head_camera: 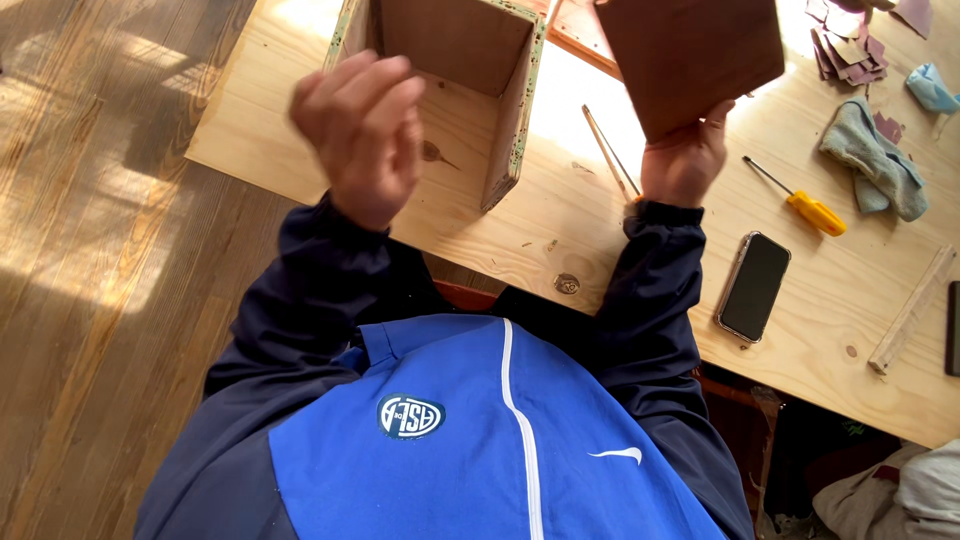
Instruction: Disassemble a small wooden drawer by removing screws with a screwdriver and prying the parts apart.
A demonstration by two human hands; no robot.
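Fingers point(385, 85) of the left hand point(362, 135) curl loosely inward, holding nothing, raised just before the open wooden box point(470, 60) on the plywood table point(560, 225). Right hand point(685, 160), wrist bent upward, pinches the lower edge of a reddish-brown board point(690, 55). Beyond those fingers, to the right, lie a yellow-handled screwdriver point(805, 205) and a phone point(754, 285).

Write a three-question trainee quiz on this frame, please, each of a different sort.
1. True or false: the right hand holds a reddish-brown wooden board.
2. What lies nearest the phone: (a) yellow-handled screwdriver, (b) blue cloth, (c) open wooden box?
3. Is the left hand holding anything?

Key: 1 true; 2 a; 3 cannot tell, its fingers are curled and nothing shows.
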